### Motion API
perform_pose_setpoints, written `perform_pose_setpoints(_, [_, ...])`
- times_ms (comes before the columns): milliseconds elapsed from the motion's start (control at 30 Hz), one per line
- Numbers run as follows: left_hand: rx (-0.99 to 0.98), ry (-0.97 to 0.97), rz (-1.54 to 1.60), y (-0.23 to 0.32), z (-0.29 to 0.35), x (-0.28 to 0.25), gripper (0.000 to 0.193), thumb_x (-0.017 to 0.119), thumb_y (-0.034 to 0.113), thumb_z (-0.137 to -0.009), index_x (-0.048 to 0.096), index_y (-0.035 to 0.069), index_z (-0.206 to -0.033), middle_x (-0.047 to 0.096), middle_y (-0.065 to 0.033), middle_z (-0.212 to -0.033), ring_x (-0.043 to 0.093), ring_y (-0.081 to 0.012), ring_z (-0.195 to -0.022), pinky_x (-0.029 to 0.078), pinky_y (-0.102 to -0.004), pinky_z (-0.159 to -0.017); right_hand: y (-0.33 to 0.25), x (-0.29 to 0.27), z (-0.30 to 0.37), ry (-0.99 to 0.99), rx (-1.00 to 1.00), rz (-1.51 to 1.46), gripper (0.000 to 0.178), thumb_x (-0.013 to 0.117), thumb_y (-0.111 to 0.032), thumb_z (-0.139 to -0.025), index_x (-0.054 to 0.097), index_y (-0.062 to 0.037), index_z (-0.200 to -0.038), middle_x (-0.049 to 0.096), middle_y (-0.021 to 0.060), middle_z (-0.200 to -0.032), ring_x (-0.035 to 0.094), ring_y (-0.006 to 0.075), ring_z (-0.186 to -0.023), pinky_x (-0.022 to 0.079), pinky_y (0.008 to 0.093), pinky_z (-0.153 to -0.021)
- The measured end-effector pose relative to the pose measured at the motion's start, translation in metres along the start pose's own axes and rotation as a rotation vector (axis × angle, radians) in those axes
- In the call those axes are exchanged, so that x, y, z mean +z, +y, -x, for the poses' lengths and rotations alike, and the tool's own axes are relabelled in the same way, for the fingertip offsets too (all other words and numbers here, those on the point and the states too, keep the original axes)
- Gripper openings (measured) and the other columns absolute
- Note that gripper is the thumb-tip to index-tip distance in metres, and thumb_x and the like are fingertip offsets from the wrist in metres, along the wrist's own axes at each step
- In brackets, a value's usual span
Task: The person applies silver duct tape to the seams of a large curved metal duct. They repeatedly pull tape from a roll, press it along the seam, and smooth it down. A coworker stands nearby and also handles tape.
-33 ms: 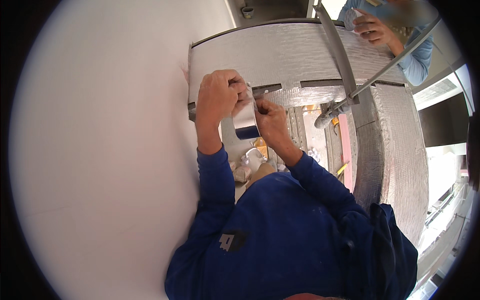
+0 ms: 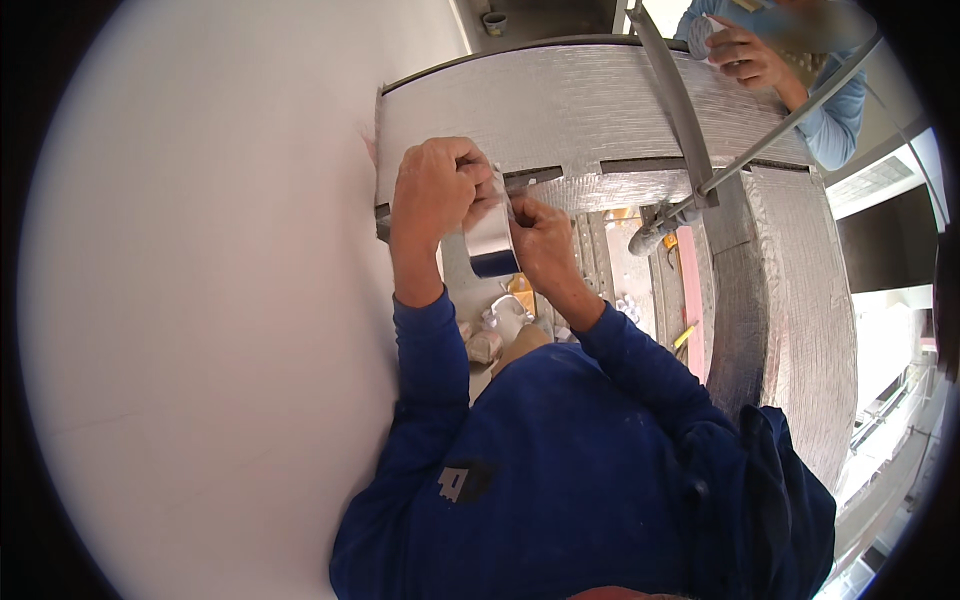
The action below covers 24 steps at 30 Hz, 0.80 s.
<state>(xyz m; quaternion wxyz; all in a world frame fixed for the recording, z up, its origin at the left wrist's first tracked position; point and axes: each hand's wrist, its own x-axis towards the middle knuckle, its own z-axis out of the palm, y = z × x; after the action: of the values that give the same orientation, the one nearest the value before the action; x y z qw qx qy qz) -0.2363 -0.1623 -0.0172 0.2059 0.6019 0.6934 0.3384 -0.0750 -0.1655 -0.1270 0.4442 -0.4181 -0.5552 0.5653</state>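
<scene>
A short piece of silver foil tape (image 2: 489, 232), shiny with a dark blue reflection or band at its lower end, hangs between my hands. My left hand (image 2: 432, 195) pinches its upper left edge, fingers curled closed. On the tape's right side, my right hand (image 2: 545, 243) is closed on its edge; some fingertips are hidden. Just beyond both hands runs a large duct wrapped in silver foil insulation (image 2: 500, 105), with dark uncovered gaps (image 2: 640, 166) along its near edge.
A white wall (image 2: 200, 300) rises close on my left. A metal bar (image 2: 675, 100) and a thin rod cross the duct at right. Another foil-wrapped duct (image 2: 810, 320) runs down my right side. At top right, a co-worker's hand (image 2: 750, 58) holds a roll. Scraps lie on planks below.
</scene>
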Motion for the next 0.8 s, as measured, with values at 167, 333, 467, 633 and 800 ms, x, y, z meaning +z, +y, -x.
perform_pose_setpoints(167, [-0.047,-0.012,-0.007,0.007,-0.004,-0.002,0.012,0.077,0.007,-0.090,0.081,-0.004,-0.091,0.081,-0.0151,-0.081,0.077,-0.0197,-0.069,0.060,-0.0333,-0.068,0.002,0.003,0.000,0.005,0.028,-0.098,0.019,0.076,-0.014,-0.096,0.078,0.0056,-0.096,0.072,0.0045,-0.071,0.058,0.0080,-0.062,0.045,0.0310,-0.055])
perform_pose_setpoints(333, [-0.071,-0.008,0.043,0.007,-0.005,-0.001,0.011,0.079,0.006,-0.089,0.081,-0.004,-0.092,0.080,-0.0135,-0.079,0.076,-0.0180,-0.069,0.060,-0.0327,-0.067,0.007,0.004,-0.002,-0.006,0.077,-0.156,0.017,0.076,-0.012,-0.095,0.078,0.0054,-0.096,0.073,0.0049,-0.072,0.059,0.0073,-0.062,0.045,0.0300,-0.055])
perform_pose_setpoints(467, [-0.041,-0.002,0.026,0.002,-0.010,-0.001,0.010,0.080,0.006,-0.088,0.080,-0.003,-0.091,0.080,-0.0120,-0.077,0.075,-0.0170,-0.067,0.059,-0.0319,-0.066,0.007,0.005,-0.002,0.005,0.063,-0.145,0.017,0.076,-0.010,-0.094,0.079,0.0060,-0.097,0.073,0.0051,-0.073,0.061,0.0074,-0.063,0.046,0.0300,-0.055])
perform_pose_setpoints(633, [-0.021,0.002,-0.040,-0.004,-0.013,0.001,0.016,0.085,0.012,-0.084,0.078,-0.002,-0.087,0.079,-0.0115,-0.076,0.074,-0.0166,-0.066,0.057,-0.0325,-0.064,0.006,0.006,-0.001,0.019,0.062,-0.140,0.017,0.076,-0.010,-0.094,0.079,0.0067,-0.097,0.074,0.0064,-0.074,0.062,0.0077,-0.064,0.048,0.0299,-0.056])
perform_pose_setpoints(800, [-0.016,0.070,-0.081,-0.006,-0.022,0.010,0.020,0.087,0.015,-0.082,0.076,-0.001,-0.084,0.076,-0.0111,-0.072,0.070,-0.0170,-0.062,0.055,-0.0338,-0.063,0.009,0.005,-0.003,0.029,0.033,-0.112,0.018,0.076,-0.010,-0.093,0.079,0.0068,-0.096,0.075,0.0082,-0.074,0.063,0.0090,-0.064,0.049,0.0308,-0.058])
